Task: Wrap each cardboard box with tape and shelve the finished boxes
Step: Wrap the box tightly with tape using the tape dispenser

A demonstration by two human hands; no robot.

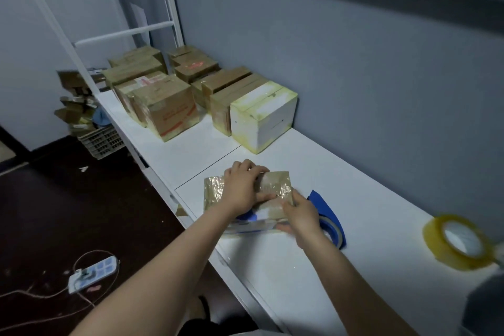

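White shelf (354, 199), grey wall (354, 63), taped boxes (169, 109)

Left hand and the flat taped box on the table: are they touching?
Touching. The head view shows the left hand lying on top of the flat taped box, fingers curled over its far edge.

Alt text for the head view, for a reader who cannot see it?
Two hands hold a small tape-wrapped box on a white table, the left hand on top, the right hand at its near corner, by a blue tape dispenser. At the far end stand taped boxes; a tape roll lies at the right.
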